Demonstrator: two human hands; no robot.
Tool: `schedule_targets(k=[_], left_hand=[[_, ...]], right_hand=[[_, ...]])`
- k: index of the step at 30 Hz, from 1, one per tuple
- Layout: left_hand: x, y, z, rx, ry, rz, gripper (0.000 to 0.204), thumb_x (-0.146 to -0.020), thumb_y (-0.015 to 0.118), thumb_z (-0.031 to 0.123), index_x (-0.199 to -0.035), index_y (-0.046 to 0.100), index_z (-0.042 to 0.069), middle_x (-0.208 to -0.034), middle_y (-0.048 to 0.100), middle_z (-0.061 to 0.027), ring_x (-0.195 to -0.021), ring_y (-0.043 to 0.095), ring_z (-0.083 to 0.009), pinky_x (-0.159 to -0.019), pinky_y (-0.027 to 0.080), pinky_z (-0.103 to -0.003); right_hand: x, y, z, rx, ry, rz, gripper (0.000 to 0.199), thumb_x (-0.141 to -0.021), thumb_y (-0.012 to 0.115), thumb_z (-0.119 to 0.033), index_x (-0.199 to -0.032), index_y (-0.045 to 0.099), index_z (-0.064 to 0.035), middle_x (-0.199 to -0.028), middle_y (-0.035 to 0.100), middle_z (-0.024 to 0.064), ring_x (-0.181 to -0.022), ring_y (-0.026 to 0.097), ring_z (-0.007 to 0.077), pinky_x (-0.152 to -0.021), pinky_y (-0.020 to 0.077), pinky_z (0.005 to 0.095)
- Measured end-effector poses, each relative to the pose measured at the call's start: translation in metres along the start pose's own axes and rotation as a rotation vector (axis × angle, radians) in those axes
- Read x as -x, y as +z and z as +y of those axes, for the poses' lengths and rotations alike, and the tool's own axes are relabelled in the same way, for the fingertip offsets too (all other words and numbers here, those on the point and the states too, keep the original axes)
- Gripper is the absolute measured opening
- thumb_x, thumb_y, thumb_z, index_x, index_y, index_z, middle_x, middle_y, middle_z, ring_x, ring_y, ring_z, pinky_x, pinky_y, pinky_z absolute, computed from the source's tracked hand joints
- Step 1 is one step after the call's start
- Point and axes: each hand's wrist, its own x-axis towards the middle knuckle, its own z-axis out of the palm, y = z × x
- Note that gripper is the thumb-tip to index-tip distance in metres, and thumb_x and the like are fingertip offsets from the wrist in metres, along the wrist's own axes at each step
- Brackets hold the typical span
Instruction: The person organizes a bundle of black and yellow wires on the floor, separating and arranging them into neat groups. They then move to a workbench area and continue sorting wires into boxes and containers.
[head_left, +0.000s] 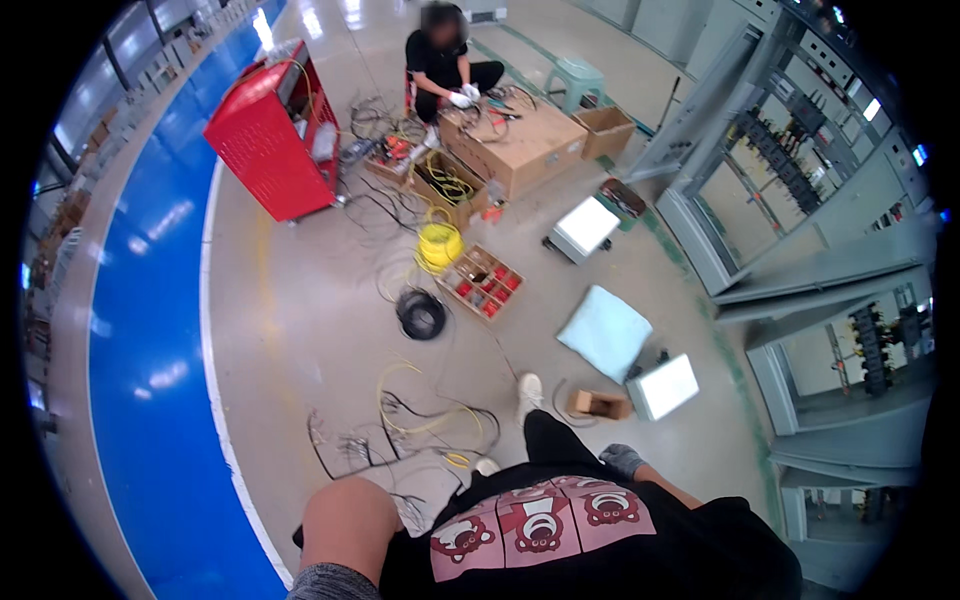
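My left forearm (345, 525) is bent at the lower left, a grey knit cuff (332, 582) at the lower edge. The left hand itself lies outside the picture. In a grey glove, my right hand (622, 460) is beside my right thigh, with nothing visible in it; its fingers are too small and blurred to read. Just beyond it stands a small open cardboard box (600, 404). A white-topped stool (665, 387) is to the right of that box. Loose black cables (372, 445) and yellow-handled pliers (457, 460) lie on the floor near my feet.
A light-blue cushion (606, 332), another white-topped stool (585, 228), a divided parts box (482, 281), a black cable coil (421, 315) and a yellow coil (439, 246) lie ahead. A seated person (445, 70) works at a large carton (520, 150). A red tool cart (272, 140) stands left; grey cabinets (820, 290) line the right.
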Motion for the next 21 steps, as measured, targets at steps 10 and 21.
schedule_targets(k=[10, 21], left_hand=[[-0.049, -0.009, -0.158, -0.450, -0.422, -0.115, 0.015, -0.088, 0.054, 0.019, -0.097, 0.064, 0.012, -0.093, 0.058, -0.0020, -0.073, 0.055, -0.0122, -0.069, 0.046, -0.026], [-0.050, -0.024, -0.282, -0.336, -0.201, -0.135, 0.020, -0.088, 0.054, 0.020, -0.102, 0.061, 0.009, -0.096, 0.059, -0.0050, -0.081, 0.055, -0.0164, -0.075, 0.046, -0.030]], right_hand=[[-0.161, -0.132, -0.061, -0.366, 0.119, -0.183, 0.024, -0.087, 0.056, -0.025, -0.093, 0.061, -0.0032, -0.073, 0.062, 0.0095, -0.059, 0.059, 0.0201, -0.055, 0.0482, 0.0318], [-0.222, -0.248, -0.017, -0.316, 0.259, -0.204, 0.025, -0.086, 0.055, -0.023, -0.094, 0.060, 0.0002, -0.073, 0.065, 0.0122, -0.059, 0.061, 0.0199, -0.056, 0.0497, 0.0318]])
